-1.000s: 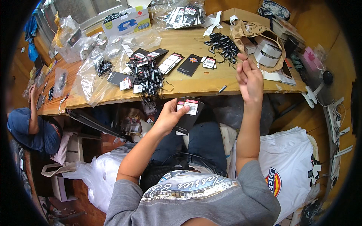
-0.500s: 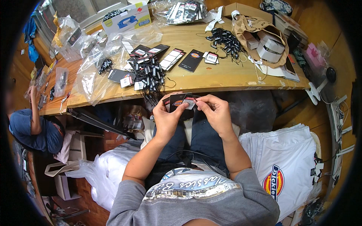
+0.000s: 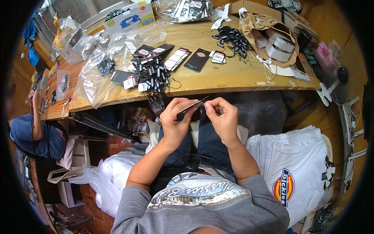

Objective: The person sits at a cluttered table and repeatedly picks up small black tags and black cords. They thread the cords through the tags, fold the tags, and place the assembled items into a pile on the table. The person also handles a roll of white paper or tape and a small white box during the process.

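Just off the table's near edge, above my lap, my left hand (image 3: 174, 123) grips a few black hang tags (image 3: 193, 105), thumb against the fingers. The tags are seen almost edge-on, so their printed faces are hidden. My right hand (image 3: 225, 121) pinches at the tags' right end; what lies between its fingertips is too small to make out. On the table beyond, a heap of black tag strings (image 3: 154, 74) hangs over the edge, with tags among it. A black hang tag (image 3: 197, 60), white barcode stickers (image 3: 177, 58) and a small barcode tag (image 3: 218, 57) lie to its right.
Another bundle of black strings (image 3: 233, 41) lies near a brown paper bag (image 3: 249, 27). A clear plastic bag (image 3: 93, 87) and a printed box (image 3: 130, 19) sit at the left. Folded white shirts (image 3: 304, 156) are stacked to my right. A co-worker (image 3: 27, 132) sits at far left.
The held tags have tilted from facing me to nearly edge-on. My left hand has turned with them, while my right fingertips stay at their right end.
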The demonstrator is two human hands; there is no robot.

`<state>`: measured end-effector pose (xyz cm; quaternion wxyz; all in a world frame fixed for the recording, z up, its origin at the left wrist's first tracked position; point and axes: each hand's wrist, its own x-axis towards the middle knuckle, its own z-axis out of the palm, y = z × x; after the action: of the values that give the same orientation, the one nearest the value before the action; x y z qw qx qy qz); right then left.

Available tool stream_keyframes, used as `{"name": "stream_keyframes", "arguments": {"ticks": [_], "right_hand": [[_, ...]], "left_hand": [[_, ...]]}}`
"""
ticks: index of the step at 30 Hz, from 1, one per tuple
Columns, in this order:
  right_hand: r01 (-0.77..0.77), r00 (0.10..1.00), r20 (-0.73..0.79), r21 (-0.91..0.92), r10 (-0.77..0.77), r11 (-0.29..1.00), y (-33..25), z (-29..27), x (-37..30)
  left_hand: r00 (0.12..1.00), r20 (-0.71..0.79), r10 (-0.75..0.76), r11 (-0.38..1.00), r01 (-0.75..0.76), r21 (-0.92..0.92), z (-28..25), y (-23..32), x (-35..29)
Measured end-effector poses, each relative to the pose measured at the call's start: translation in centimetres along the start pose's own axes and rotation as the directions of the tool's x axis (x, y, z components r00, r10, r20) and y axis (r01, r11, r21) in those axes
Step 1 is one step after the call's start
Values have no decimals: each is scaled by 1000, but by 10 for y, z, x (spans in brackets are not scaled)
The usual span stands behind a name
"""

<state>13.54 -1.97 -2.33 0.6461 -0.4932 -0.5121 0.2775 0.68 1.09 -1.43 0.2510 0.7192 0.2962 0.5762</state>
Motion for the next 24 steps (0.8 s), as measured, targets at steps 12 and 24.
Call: {"name": "stream_keyframes", "arguments": {"ticks": [12,24], "right_hand": [[437,862,-48,-431,-504,789,11,10,0],[395,910,-68,-163,-410,904,-2,-1,-9]], "left_hand": [[978,207,37,997,-51,63,-7,3,3],[989,59,-137,988,141,-64,-7,6,0]]}}
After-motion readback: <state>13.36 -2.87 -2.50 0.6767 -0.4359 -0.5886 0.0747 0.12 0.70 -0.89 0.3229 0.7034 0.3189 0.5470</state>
